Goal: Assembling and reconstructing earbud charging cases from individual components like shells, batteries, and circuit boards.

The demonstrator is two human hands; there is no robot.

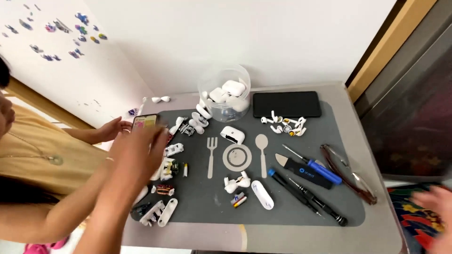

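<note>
My left hand (pixel 139 146) reaches in from the bottom left and hovers, blurred, over the left edge of a dark grey mat (pixel 197 207). Just beyond its fingers is a small phone with a pink and yellow screen (pixel 144 121); whether I grip it is unclear. Under the hand lie opened white earbud cases and small circuit parts (pixel 168 169). My right hand (pixel 435 207) is blurred at the lower right edge, off the table, fingers apart and holding nothing.
A person in a yellow top sits at the left, with one hand (pixel 114 129) beside the phone. The mat holds a clear tub of white earbud cases (pixel 224 94), a black phone (pixel 286 104), loose earbuds (pixel 284 125), screwdrivers (pixel 314 165) and glasses (pixel 348 173).
</note>
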